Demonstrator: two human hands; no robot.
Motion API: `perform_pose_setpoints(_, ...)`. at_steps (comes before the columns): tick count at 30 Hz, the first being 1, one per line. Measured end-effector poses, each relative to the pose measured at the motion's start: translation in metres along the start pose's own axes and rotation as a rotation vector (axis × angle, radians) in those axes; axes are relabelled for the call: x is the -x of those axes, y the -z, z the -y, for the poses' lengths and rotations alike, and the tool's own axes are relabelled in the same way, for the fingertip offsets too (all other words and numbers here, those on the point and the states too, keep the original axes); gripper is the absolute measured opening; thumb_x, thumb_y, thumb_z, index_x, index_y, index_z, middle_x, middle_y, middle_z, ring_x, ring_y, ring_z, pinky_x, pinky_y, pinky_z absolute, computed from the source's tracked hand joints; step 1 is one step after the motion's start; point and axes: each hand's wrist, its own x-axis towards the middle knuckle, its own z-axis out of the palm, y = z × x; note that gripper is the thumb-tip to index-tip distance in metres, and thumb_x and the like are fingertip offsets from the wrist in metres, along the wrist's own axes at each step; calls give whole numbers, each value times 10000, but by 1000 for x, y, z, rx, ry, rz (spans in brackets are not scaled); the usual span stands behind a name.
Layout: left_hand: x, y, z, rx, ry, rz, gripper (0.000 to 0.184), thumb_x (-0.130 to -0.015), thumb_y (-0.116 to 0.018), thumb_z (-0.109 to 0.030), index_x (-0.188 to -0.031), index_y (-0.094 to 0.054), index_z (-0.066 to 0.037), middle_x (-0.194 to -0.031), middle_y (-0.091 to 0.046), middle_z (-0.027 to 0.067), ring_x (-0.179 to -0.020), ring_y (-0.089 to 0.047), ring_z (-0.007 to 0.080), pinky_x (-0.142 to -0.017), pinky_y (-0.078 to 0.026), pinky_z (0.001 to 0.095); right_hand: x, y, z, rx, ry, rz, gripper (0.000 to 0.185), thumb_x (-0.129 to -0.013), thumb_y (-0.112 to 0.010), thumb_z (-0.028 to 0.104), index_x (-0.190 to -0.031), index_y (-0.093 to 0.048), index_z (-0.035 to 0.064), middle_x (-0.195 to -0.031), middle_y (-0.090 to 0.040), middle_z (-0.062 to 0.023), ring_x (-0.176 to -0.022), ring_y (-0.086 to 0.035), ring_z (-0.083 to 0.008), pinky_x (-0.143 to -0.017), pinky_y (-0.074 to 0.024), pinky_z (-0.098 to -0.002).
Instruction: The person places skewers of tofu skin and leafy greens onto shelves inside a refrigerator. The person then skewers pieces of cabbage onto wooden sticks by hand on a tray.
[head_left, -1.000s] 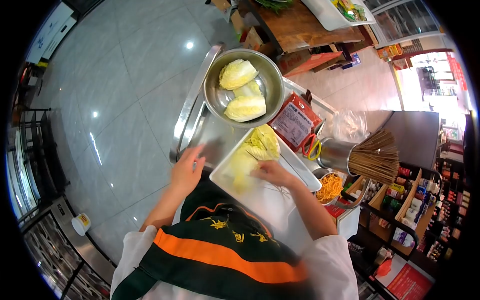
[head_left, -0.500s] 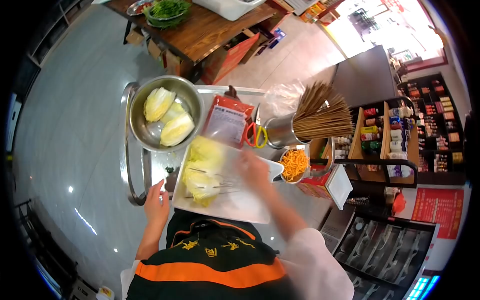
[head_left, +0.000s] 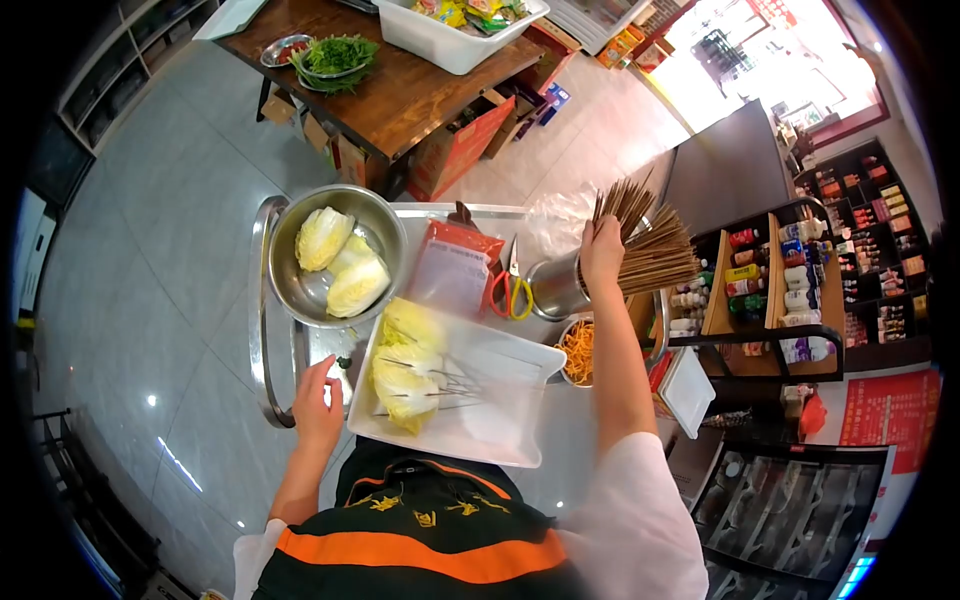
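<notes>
My right hand (head_left: 602, 252) reaches into a bundle of thin bamboo skewers (head_left: 655, 245) standing in a metal container (head_left: 557, 287); its fingers are closed on some of them. My left hand (head_left: 317, 405) is beside the left edge of a white tray (head_left: 500, 440), fingers loosely bent and apart, nothing visible in it. Several yellow-green cabbage pieces (head_left: 408, 385) lie along the tray's left side, with thin skewers sticking out to the right. A steel bowl (head_left: 283, 285) behind my left hand holds more cabbage pieces (head_left: 357, 285).
On the metal cart (head_left: 262, 350) lie a red packet (head_left: 455, 265), scissors (head_left: 512, 290) with red and yellow handles, and a clear plastic bag (head_left: 562, 215). Shredded orange food (head_left: 577, 350) fills a small bowl. Beyond stands a wooden table (head_left: 400, 95); right, a bottle rack (head_left: 770, 285).
My right hand has moved from above the tray, up and right, to the skewers. My left hand stays near the tray's left edge. The whole view has shifted slightly.
</notes>
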Motion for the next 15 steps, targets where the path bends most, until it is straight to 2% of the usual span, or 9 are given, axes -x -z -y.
perform_pose_setpoints(2, -1, 0, -3, 5, -5, -4, 332, -765, -510, -15, -1094, -512, -59, -978, -542, 100, -698, -549, 190, -623, -442, 294, -5, 2, 0, 91, 30, 36, 172, -842, -463, 159, -924, -432, 11, -888, -502, -206, -766, -522, -403, -657, -421, -463)
perform_pose_setpoints(7, -5, 4, -11, 35, 23, -47, 320, -768, -512, -17, -1085, -518, -56, -990, -542, 104, -713, -554, 197, -635, -447, 294, -25, 53, 24, 102, 156, -96, 200, -854, -430, 137, -965, -461, -26, -861, -541, -242, -773, -555, -384, -655, -440, -462)
perform_pose_setpoints(8, -8, 2, -11, 93, 24, -44, 314, -770, -515, -21, -1082, -519, -52, -981, -544, 106, -719, -556, 203, -640, -449, 293, -28, 82, 54, 21, -78, 21, 200, -854, -433, 136, -970, -458, -26, -814, -555, -230, -753, -565, -364, -641, -445, -445)
perform_pose_setpoints(10, -18, 7, -17, 125, -6, -66, 292, -776, -520, -33, -1067, -525, -42, -940, -553, 114, -729, -558, 218, -654, -453, 289, -41, 115, 62, 219, 26, -140, 203, -886, -397, 175, -960, -443, -9, -765, -566, -207, -713, -570, -320, -621, -455, -391)
perform_pose_setpoints(11, -24, 9, -23, 177, -46, -86, 285, -775, -522, -33, -1060, -530, -41, -926, -559, 113, -725, -560, 219, -650, -453, 290, -42, 145, 89, 103, -23, -123, 198, -901, -373, 187, -910, -445, 3, -750, -556, -175, -686, -559, -290, -608, -439, -405)
perform_pose_setpoints(12, -31, 15, -37, 233, -26, -60, 289, -777, -524, -43, -1065, -533, -42, -959, -560, 122, -772, -565, 234, -679, -452, 295, -44, 157, 107, 42, 28, -324, 198, -905, -367, 184, -848, -454, 15, -702, -522, -101, -615, -534, -185, -501, -418, -331)
perform_pose_setpoints(13, -38, 20, -51, 251, -47, -18, 325, -788, -526, -94, -1109, -508, -51, -1023, -549, 135, -890, -550, 264, -769, -434, 324, -37, 179, 135, -170, 47, -259, 199, -907, -366, 184, -832, -457, 24, -656, -498, -65, -558, -504, -135, -449, -388, -279)
perform_pose_setpoints(14, -46, 23, -64, 261, -111, 28, 347, -799, -522, -100, -1140, -482, -48, -1072, -529, 127, -957, -527, 244, -824, -409, 319, -27, 193, 163, -373, 58, -195, 201, -908, -365, 184, -817, -460, 32, -611, -474, -30, -500, -473, -85, -397, -358, -228)
perform_pose_setpoints(15, -54, 25, -78, 272, -181, 79, 371, -811, -518, -107, -1171, -457, -44, -1121, -509, 120, -1023, -503, 224, -879, -384, 315, -18, 191, 184, -389, 67, -178, 201, -908, -365, 184, -817, -460, 32, -611, -474, -30, -500, -473, -85, -397, -358, -228)
